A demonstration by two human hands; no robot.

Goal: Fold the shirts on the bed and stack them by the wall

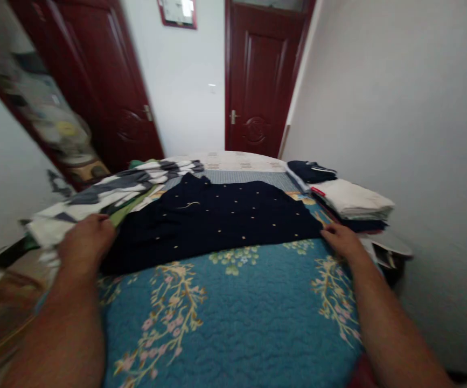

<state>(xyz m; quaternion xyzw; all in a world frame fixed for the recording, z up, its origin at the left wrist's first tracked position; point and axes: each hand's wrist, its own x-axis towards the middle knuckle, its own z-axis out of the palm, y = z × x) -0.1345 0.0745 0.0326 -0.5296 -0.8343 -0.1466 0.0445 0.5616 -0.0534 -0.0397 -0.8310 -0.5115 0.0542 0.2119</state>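
Mid-frame I see a dotted garment (225,213) on a blue quilt (257,315), the left hand (90,237) gripping one end, the right hand (341,238) pinching the other.

Single head-worn view: looks forward and down across blue floral quilted cover (233,312), close below, toward dark-red panelled door (267,70) farther off; left hand (85,240), right hand (344,241) at middle range.

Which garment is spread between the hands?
The dark navy garment with small pale dots; the grey-and-white garment lies rumpled at left, the cream one folded at right.
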